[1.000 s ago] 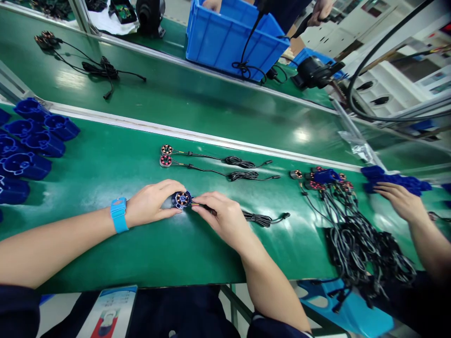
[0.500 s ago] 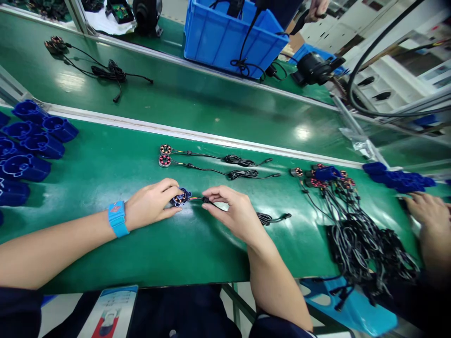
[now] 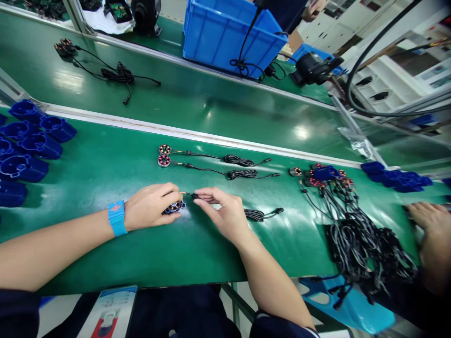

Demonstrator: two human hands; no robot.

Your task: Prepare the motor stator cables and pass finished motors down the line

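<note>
My left hand (image 3: 151, 205), with a blue band at the wrist, grips a small blue motor housing (image 3: 178, 207). A stator with copper coils (image 3: 172, 207) sits in it, partly covered by my fingers. Thin coloured wires lead from the stator to a black cable. My right hand (image 3: 221, 210) pinches this cable at its black grommet (image 3: 194, 195), just right of the housing. The cable's coiled end (image 3: 254, 215) lies on the bench beyond my right hand. Above my hands, two stators (image 3: 164, 161) with coiled black cables (image 3: 242, 174) lie side by side.
Blue housings (image 3: 24, 166) stand at the left, and more (image 3: 396, 178) lie at the right. A heap of cables (image 3: 362, 249) with stators hangs over the front edge. A co-worker's hand (image 3: 430, 218) rests at far right. Behind the rail are a green belt (image 3: 169, 101) and blue crate (image 3: 229, 42).
My right hand slid along the cable from the housing to the grommet, then came back left with it. My left hand tilted the housing. Stators on the back belt moved right.
</note>
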